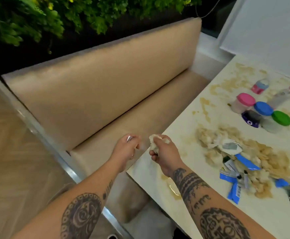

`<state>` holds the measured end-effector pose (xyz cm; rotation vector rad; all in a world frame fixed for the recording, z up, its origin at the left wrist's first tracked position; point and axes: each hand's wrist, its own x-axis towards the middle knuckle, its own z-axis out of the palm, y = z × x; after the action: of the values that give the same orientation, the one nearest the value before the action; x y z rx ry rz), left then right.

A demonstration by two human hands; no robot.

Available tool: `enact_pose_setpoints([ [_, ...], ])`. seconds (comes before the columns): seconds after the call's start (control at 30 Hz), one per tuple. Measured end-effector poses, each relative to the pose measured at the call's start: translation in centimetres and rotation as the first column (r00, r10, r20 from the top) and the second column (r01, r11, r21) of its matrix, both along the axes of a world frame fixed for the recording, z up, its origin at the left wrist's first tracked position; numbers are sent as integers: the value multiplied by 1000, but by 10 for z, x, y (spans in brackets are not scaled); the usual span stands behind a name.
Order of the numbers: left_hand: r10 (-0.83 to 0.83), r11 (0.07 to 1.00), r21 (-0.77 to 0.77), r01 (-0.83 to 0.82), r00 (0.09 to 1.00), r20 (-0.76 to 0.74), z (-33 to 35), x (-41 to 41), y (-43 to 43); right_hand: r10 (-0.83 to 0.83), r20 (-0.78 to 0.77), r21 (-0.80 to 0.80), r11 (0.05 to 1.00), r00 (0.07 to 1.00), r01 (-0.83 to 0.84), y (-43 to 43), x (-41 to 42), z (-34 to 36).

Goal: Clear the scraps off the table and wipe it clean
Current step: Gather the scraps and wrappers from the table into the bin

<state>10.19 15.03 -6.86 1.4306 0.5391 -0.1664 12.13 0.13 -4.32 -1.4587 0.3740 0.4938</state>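
Note:
My right hand (pixel 163 152) grips a crumpled, soiled tissue wad (pixel 155 144) over the left corner of the cream table (pixel 158 171). My left hand (pixel 126 149) hovers just off the table's edge above the bench, fingers loosely curled; whether it holds anything I cannot tell. A heap of beige mush with tissue and wrappers (pixel 240 157) covers the table's middle right. Blue and white packet scraps (pixel 233 185) lie at its near side. Brown smears (pixel 173 188) stain the tabletop near my right forearm.
Jars with pink (pixel 245 100), blue (pixel 263 109) and green (pixel 282 118) lids stand at the table's far right, with two small bottles (pixel 261 85) behind them. A tan padded bench (pixel 106 87) runs along the table's left. Green plants fill the top.

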Motion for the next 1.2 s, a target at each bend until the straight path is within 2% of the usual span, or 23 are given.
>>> enact_pose_setpoints([
  [0.1,184,982,-33,-187,980,-77,-21,-30,56,129,-34,-7,992,991,-130,54,-10,-9],
  [0.23,404,898,-102,-428,893,-197,-53,-79,121,280,-158,6,959,947,-283,131,-28,-35],
  [0.37,557,755,-142,-640,740,-376,-105,-135,174,357,-311,30,930,881,-366,196,-56,-73],
  [0.5,620,607,-144,-782,579,-530,-169,-182,208,431,-433,-8,876,792,-482,242,-87,-125],
  [0.57,632,578,-135,-805,546,-549,-213,-198,220,479,-462,-72,819,746,-570,259,-99,-161],
  [0.67,634,571,-167,-804,561,-533,-276,-212,235,583,-426,-173,698,692,-695,281,-113,-229],
  [0.8,697,584,-17,-811,512,-502,-371,-219,254,657,-350,-293,601,668,-744,305,-128,-334],
  [0.9,710,613,101,-784,491,-505,-434,-222,265,659,-282,-362,600,697,-714,324,-135,-393],
  [1.0,758,606,202,-769,483,-438,-472,-214,273,655,-227,-409,607,721,-681,340,-136,-441],
  [1.2,792,610,381,-695,523,-316,-555,-206,280,705,-180,-544,511,687,-666,365,-132,-548],
])
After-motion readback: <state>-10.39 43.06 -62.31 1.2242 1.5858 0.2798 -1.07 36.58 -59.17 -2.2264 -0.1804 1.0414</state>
